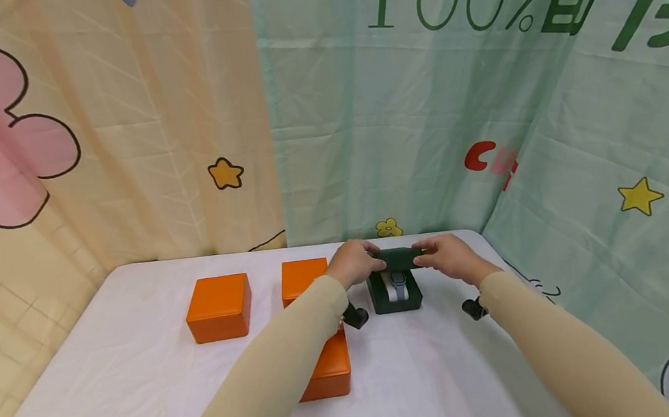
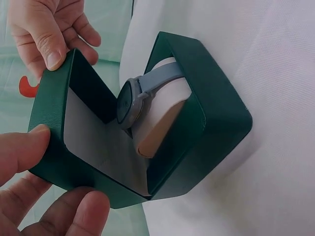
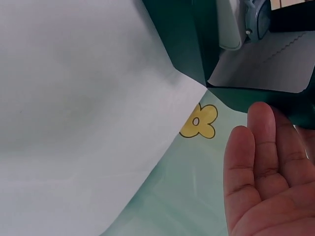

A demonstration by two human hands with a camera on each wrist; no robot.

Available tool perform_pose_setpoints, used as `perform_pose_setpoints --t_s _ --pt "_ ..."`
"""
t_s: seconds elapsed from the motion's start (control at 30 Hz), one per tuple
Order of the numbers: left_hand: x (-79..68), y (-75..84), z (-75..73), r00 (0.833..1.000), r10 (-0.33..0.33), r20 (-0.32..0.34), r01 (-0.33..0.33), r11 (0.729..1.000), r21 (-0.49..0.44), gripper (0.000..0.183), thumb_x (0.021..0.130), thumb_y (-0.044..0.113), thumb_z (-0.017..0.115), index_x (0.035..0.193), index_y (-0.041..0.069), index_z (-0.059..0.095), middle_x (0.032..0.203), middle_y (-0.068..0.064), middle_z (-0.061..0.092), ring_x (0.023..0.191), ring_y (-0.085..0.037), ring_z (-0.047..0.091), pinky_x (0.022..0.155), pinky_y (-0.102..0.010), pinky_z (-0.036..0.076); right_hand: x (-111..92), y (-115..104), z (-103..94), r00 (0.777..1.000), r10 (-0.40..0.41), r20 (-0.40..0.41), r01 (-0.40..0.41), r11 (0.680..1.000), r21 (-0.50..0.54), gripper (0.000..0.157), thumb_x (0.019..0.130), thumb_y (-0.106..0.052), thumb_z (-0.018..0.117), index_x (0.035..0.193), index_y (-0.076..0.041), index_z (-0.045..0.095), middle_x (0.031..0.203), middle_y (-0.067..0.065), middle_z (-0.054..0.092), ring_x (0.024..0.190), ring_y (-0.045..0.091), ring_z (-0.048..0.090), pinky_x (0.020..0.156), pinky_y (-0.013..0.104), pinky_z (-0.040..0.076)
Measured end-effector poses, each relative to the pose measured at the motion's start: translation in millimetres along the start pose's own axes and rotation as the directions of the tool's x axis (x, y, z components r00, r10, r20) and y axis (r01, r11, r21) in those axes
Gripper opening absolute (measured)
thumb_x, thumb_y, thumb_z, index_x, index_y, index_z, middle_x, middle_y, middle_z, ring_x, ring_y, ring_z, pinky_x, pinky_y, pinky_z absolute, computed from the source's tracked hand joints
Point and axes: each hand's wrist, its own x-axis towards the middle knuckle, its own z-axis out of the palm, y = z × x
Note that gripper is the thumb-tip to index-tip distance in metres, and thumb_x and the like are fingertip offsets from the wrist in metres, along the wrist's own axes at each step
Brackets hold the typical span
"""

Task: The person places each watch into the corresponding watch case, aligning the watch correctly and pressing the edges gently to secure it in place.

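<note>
A dark green watch box [image 1: 398, 306] stands on the table with its hinged lid [image 1: 399, 259] raised. Inside, a wristwatch [image 2: 130, 104] with a grey-blue strap is wrapped round a white cushion [image 2: 165, 105]. My left hand [image 1: 353, 263] grips the left side of the lid, thumb on its outer face and fingers along the edge. On the opposite side, my right hand [image 1: 450, 258] holds the lid between thumb and fingers. The lid's pale lining [image 2: 98, 140] faces the watch in the left wrist view.
Orange boxes stand to the left: one box [image 1: 219, 308] at the far left, another box [image 1: 303, 275] behind my left forearm, and a third box [image 1: 330, 374] nearer, partly covered by that sleeve. A white cloth [image 1: 132, 390] covers the table; printed curtains [image 1: 363, 129] hang behind it.
</note>
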Motion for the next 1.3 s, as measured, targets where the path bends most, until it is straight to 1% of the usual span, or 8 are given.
perform_pose_setpoints --t_s 0.2,0.47,0.63,0.73,0.8,0.87,1.07,1.3 --pt "-4.3 -0.6 2.4 1.0 0.017 -0.007 -0.017 1.0 0.013 0.036 0.093 0.028 0.081 0.128 0.019 0.076 0.129 -0.003 0.073 0.107 -0.024 0.067 0.096 -0.041 0.058 -4.7 2.3 5.5 1.0 0.007 -0.02 -0.007 1.0 0.002 0.053 0.102 -0.032 0.071 0.15 -0.011 0.059 0.134 0.016 0.071 0.12 0.033 0.066 0.106 0.063 0.051" --pt "-4.7 -4.6 7.4 1.0 0.017 -0.006 -0.016 0.999 0.048 0.03 0.092 0.027 0.083 0.121 0.018 0.079 0.123 -0.001 0.075 0.1 -0.02 0.068 0.089 -0.037 0.06 -8.3 9.4 14.3 0.999 -0.002 -0.044 0.003 1.0 0.029 0.052 0.1 -0.028 0.073 0.146 -0.007 0.062 0.128 0.016 0.074 0.118 0.031 0.069 0.107 0.059 0.053" --pt "-7.2 -8.8 12.5 0.999 0.033 0.016 -0.035 0.991 0.132 0.025 0.094 0.025 0.079 0.117 0.014 0.08 0.116 -0.002 0.076 0.09 -0.018 0.068 0.081 -0.033 0.062 -8.3 19.5 27.6 0.998 -0.014 -0.067 0.013 1.0 -0.009 0.047 0.099 -0.022 0.075 0.14 -0.004 0.066 0.126 0.015 0.075 0.117 0.028 0.071 0.102 0.049 0.058" --pt "-10.0 -11.8 19.0 0.999 0.042 0.018 -0.044 0.979 0.197 0.025 0.095 0.024 0.078 0.118 0.012 0.08 0.116 -0.003 0.077 0.093 -0.018 0.069 0.086 -0.035 0.062 -10.2 25.2 36.4 0.996 -0.032 -0.087 0.028 0.999 -0.04 0.045 0.098 -0.019 0.075 0.14 -0.003 0.066 0.127 0.015 0.075 0.116 0.027 0.071 0.099 0.045 0.059" --pt "-11.3 -12.5 22.1 0.999 0.045 0.007 -0.045 0.975 0.219 0.025 0.095 0.023 0.078 0.118 0.012 0.08 0.116 -0.003 0.077 0.096 -0.019 0.069 0.09 -0.036 0.062 -13.0 26.9 39.3 0.993 -0.049 -0.103 0.043 0.997 -0.064 0.045 0.099 -0.018 0.074 0.139 -0.002 0.066 0.127 0.016 0.075 0.117 0.027 0.071 0.097 0.044 0.06" --pt "-13.2 -12.2 24.2 0.999 0.055 -0.002 -0.053 0.971 0.235 0.028 0.095 0.025 0.079 0.12 0.012 0.079 0.119 -0.003 0.077 0.101 -0.02 0.068 0.094 -0.038 0.06 -15.8 27.6 41.0 0.992 -0.043 -0.122 0.036 0.997 -0.064 0.044 0.099 -0.019 0.074 0.139 -0.003 0.067 0.127 0.016 0.075 0.117 0.028 0.07 0.097 0.044 0.06" --pt "-17.7 -10.7 24.5 0.999 0.044 0.024 -0.049 0.959 0.279 0.044 0.091 0.032 0.084 0.131 0.016 0.075 0.132 -0.003 0.073 0.102 -0.019 0.066 0.088 -0.034 0.06 -23.7 24.5 43.8 0.991 -0.005 -0.133 -0.003 0.998 -0.064 0.045 0.098 -0.022 0.075 0.139 -0.003 0.068 0.126 0.016 0.075 0.116 0.03 0.068 0.097 0.045 0.06" --pt "-14.5 -11.8 24.1 0.999 0.041 0.014 -0.044 0.95 0.311 0.039 0.093 0.028 0.082 0.13 0.018 0.076 0.131 -0.001 0.073 0.105 -0.019 0.065 0.093 -0.035 0.059 -27.3 19.0 47.0 0.989 -0.004 -0.145 -0.009 0.996 -0.09 0.044 0.098 -0.022 0.075 0.137 -0.002 0.068 0.126 0.017 0.075 0.117 0.031 0.068 0.096 0.046 0.06"
